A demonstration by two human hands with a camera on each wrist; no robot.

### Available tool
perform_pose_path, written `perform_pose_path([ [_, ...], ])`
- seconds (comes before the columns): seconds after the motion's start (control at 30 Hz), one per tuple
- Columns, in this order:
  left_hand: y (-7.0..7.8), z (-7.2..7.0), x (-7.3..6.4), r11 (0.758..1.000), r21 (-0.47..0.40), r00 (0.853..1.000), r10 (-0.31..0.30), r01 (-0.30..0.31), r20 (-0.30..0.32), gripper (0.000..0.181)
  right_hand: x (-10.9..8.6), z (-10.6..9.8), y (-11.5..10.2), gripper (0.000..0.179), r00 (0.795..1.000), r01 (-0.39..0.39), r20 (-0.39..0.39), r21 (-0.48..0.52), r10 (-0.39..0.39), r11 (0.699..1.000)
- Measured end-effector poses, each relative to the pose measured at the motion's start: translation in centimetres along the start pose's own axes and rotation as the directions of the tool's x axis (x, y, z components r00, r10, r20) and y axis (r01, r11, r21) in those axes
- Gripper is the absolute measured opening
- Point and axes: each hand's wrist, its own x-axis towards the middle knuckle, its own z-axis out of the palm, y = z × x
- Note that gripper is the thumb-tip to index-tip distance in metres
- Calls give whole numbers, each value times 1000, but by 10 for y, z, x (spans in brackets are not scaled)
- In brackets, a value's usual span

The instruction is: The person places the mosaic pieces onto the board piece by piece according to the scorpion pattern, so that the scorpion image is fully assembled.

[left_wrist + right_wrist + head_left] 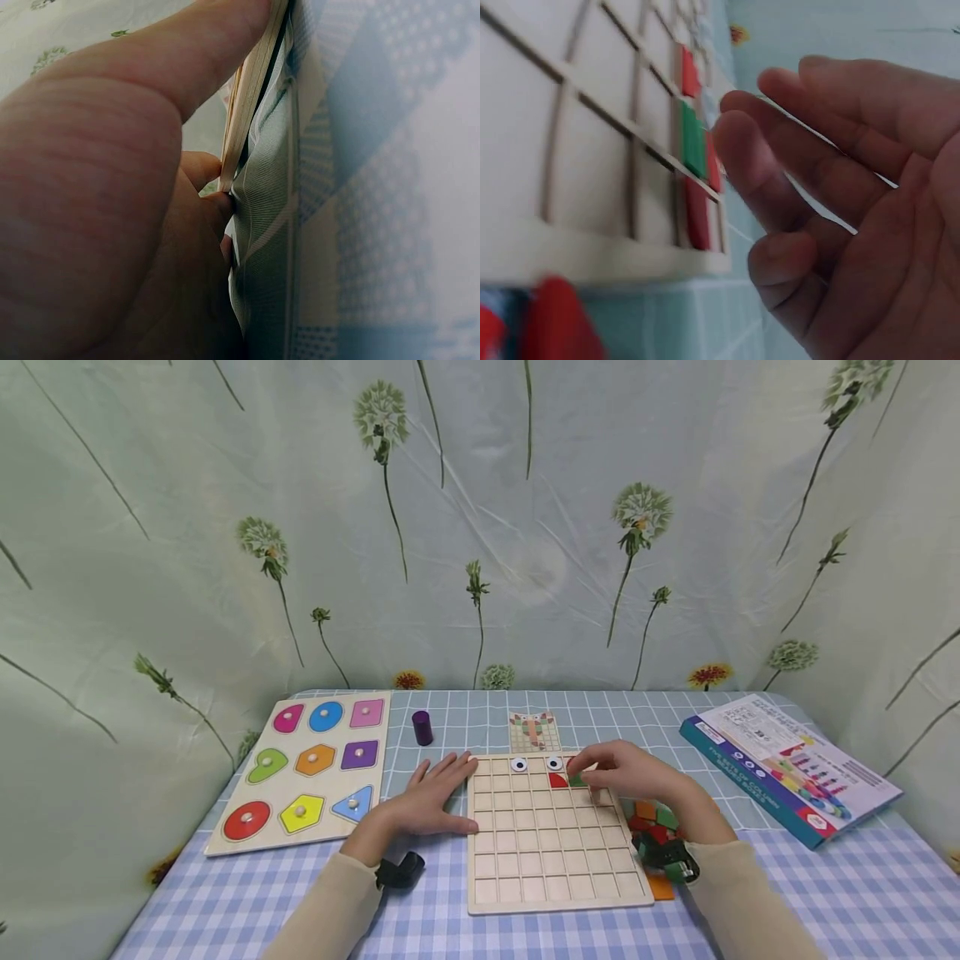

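Pale dandelion-print fabric [540,560] hangs behind a blue-checked table [217,902]

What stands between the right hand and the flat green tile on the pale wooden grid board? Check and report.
Nothing visible: the right wrist view shows only a gap between the right hand and the flat green tile. Flat red tiles in the pale wooden grid board sit beside it, not in between.

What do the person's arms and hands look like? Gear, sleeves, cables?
Left hand and right hand: bare, no gloves. Arms: plain beige long sleeves. Each wrist wears a chunky black device: left device, right device. No cables visible.
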Motion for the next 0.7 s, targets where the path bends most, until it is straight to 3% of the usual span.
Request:
perform_pose_path([
  [0.17,0,0,0,1000,-3,1000,9,-9,1,99,-11,-16,7,17,999,-37,-11,-18,37,999],
  [0.33,0,0,0,1000,-4,1000,8,-8,1,100,-22,-27,15,25,996,-84,23,-57,86,995],
  [0.7,-1,0,0,1000,1,1000,6,-6,2,100,-40,-35,38,24,986,-146,60,-122,154,982],
])
